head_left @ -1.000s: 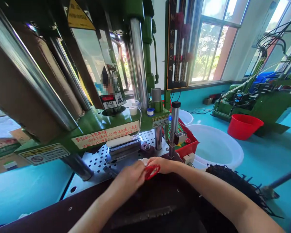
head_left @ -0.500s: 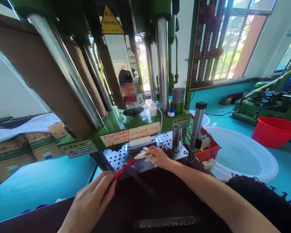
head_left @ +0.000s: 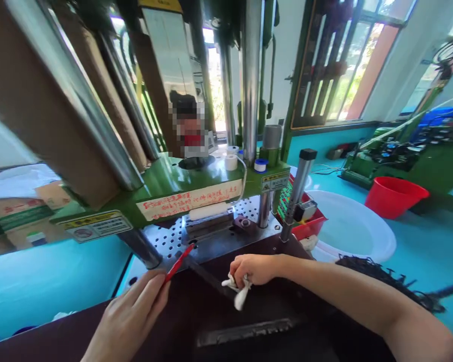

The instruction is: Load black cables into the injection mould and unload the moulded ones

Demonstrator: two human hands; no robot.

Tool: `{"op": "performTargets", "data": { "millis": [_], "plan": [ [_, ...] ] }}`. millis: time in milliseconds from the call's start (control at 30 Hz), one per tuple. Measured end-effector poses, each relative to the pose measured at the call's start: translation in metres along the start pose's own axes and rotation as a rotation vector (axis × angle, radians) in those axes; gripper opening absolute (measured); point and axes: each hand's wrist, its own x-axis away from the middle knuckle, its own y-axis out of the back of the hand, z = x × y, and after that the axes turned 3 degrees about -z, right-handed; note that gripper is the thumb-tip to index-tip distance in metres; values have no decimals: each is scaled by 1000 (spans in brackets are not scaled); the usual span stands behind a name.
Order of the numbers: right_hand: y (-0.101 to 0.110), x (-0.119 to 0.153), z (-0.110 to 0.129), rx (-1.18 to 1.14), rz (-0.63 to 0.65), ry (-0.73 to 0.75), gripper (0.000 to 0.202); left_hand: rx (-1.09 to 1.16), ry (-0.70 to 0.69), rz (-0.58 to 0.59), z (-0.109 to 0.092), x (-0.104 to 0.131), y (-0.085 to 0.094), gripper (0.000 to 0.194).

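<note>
A thin red tool (head_left: pixel 180 262) is pinched in my left hand (head_left: pixel 138 304), its tip pointing up and away near the press's metal base. My right hand (head_left: pixel 254 270) is closed round a crumpled white cloth (head_left: pixel 240 297), which hangs over the dark table (head_left: pixel 207 301). Beyond both hands, a metal block (head_left: pixel 207 227) sits on the perforated plate (head_left: pixel 169 241) beneath the green press platen (head_left: pixel 166 176). A dark bar (head_left: pixel 211 279) lies between my hands. Nearer to me is a long, dark, glossy strip (head_left: pixel 245 333).
Steel columns (head_left: pixel 251 85) rise around the platen. A square metal post (head_left: pixel 299 193) stands at the table's right. Beyond it are a red crate (head_left: pixel 313 227), a large white tub (head_left: pixel 385 236) and a red bucket (head_left: pixel 396 198). Cartons (head_left: pixel 18 218) stand at left.
My right hand has drawn back from the metal block with the white cloth, to over the table. My left hand still holds the red tool. The view has shifted.
</note>
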Motion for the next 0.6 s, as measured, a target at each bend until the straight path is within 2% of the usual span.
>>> {"op": "performTargets", "data": {
  "millis": [167,267,333,433,500,600],
  "plan": [
    [18,76,4,19,57,-222,29,29,-87,-38,-18,-15,-26,21],
    [28,131,6,38,43,-383,29,53,-116,-69,-29,-23,-44,16],
    [34,169,9,50,46,-517,27,50,-132,-46,-36,-30,-57,16],
    [47,221,17,57,59,-739,25,5,-208,99,-49,-41,-75,22],
    [58,244,25,64,47,-860,26,-29,-260,237,-57,-48,-85,25],
    [71,245,37,98,-89,-916,37,-9,-290,471,-67,-55,-93,28]
  ]
}}
